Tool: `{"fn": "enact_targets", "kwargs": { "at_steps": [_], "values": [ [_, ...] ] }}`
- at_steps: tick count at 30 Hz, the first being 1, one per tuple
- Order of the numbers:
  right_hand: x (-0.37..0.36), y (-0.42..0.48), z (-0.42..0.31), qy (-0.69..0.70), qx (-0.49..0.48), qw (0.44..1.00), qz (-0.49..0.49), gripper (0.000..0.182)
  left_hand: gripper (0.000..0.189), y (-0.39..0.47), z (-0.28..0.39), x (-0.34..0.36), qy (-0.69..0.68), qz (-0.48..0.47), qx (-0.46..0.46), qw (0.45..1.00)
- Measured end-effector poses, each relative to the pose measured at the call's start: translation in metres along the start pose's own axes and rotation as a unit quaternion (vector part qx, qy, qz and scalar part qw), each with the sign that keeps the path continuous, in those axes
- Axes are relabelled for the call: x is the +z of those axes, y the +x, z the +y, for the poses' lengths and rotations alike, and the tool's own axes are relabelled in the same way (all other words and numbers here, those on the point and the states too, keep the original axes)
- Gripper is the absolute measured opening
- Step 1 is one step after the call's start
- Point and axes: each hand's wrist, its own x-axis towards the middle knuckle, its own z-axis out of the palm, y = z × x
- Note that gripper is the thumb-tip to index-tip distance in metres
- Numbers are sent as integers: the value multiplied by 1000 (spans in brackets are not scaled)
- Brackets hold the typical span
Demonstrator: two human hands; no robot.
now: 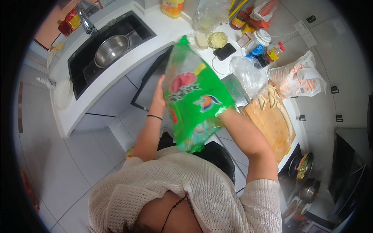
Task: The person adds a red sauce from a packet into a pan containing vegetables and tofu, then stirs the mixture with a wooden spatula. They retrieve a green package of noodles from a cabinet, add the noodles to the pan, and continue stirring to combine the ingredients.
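Note:
A large green plastic bag (209, 84), partly see-through and printed with pictures and writing, is held up in front of my body. My left hand (159, 93) grips its left side, and the bag hides some of the fingers. At the bag's right edge, my right hand (225, 114) disappears from about the wrist. Whether it is inside the bag or behind it, I cannot tell. Crumpled, clearer plastic (198, 135) hangs at the bag's lower end, near my waist. A dark bin or drawer front (151, 78) stands partly behind the bag, under the counter.
On the right counter (224, 68) are a wooden board (266, 128) with dough strips (272, 97), a phone (224, 51) on a cable, a cabbage piece (217, 40) and several bags and jars. A steel bowl (112, 51) sits in the black sink (87, 72). Pans (304, 166) stand on the stove.

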Motion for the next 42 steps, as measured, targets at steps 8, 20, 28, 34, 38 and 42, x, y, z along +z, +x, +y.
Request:
{"fn": "enact_targets", "kwargs": {
  "at_steps": [8,20,28,34,38,42],
  "values": [
    [17,33,18,-384,405,829,49,20,42,34,51,-33,61,19,123,990],
    [31,30,-15,-300,307,903,22,18,36,38,51,-23,42,0,90,995],
    [42,32,-20,-321,290,902,-2,19,33,35,43,-40,84,-57,69,992],
    [50,25,-15,-467,168,868,0,28,31,15,30,-41,113,-66,71,989],
    [66,38,-42,-679,195,707,-32,21,30,9,29,-44,125,-58,83,987],
    [56,46,-39,-709,173,681,-55,21,29,20,19,-34,147,-60,83,984]
  ]
}}
